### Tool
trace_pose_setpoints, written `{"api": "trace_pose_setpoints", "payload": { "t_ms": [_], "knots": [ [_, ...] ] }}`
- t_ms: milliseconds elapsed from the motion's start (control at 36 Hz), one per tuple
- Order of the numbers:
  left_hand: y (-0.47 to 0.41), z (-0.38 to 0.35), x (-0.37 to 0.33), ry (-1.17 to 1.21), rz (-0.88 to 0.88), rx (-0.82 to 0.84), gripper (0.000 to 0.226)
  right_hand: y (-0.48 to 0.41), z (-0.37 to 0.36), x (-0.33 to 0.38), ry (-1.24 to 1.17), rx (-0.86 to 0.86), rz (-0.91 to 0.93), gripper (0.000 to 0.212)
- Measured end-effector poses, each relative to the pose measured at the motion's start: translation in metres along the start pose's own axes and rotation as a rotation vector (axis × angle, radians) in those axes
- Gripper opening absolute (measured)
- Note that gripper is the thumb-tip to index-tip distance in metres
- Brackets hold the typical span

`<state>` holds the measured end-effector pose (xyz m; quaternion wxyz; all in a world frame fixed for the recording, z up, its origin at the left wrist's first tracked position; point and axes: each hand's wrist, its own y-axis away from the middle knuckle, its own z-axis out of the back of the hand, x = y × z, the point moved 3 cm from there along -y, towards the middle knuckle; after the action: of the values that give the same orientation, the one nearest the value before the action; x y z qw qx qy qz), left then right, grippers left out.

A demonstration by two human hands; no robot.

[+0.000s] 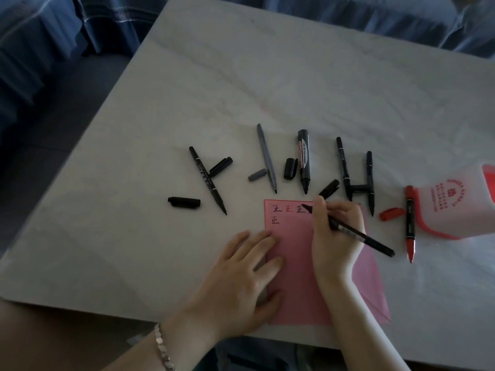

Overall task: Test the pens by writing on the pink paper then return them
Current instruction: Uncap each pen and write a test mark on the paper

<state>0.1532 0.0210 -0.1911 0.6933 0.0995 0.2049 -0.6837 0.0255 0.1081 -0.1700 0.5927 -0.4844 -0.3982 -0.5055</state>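
**Pen test on pink paper**

The right hand [332, 245] grips a black pen [369, 240], its tip hidden behind curled fingers on the pink paper's [294, 236] top row. The left hand [241, 277] lies flat on the paper, fingers spread. A pouch [455, 204] is cut off at the right edge. Six uncapped pens [304, 162] and seven caps [184, 202] lie on the table [267, 76].

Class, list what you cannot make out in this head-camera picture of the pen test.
What the held pen is writing: head view, hidden behind the right hand.
Pouch: head view, cut off by the right edge.
Print on the thick marker: head view, too small and blurred.
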Motion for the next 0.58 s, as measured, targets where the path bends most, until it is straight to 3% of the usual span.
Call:
{"api": "trace_pose_setpoints", "payload": {
  "t_ms": [111, 250, 389, 583],
  "knots": [
    [0.0, 0.001, 0.0, -0.003, -0.022, -0.039, 0.036, -0.015, 0.008, 0.001, 0.022, 0.069, -0.074, 0.021],
    [-0.002, 0.007, -0.002, -0.036, -0.028, 0.034, 0.033, -0.039, 0.019, 0.012, -0.028, 0.282, -0.237, 0.021],
    [-0.006, 0.016, -0.003, -0.093, -0.035, 0.117, 0.041, -0.055, 0.009, 0.049, 0.229, 0.486, -0.125, 0.014],
    [-0.001, 0.017, 0.008, -0.112, -0.113, 0.131, 0.04, -0.051, -0.065, 0.074, 0.488, 0.939, -0.064, 0.017]
  ]
}}
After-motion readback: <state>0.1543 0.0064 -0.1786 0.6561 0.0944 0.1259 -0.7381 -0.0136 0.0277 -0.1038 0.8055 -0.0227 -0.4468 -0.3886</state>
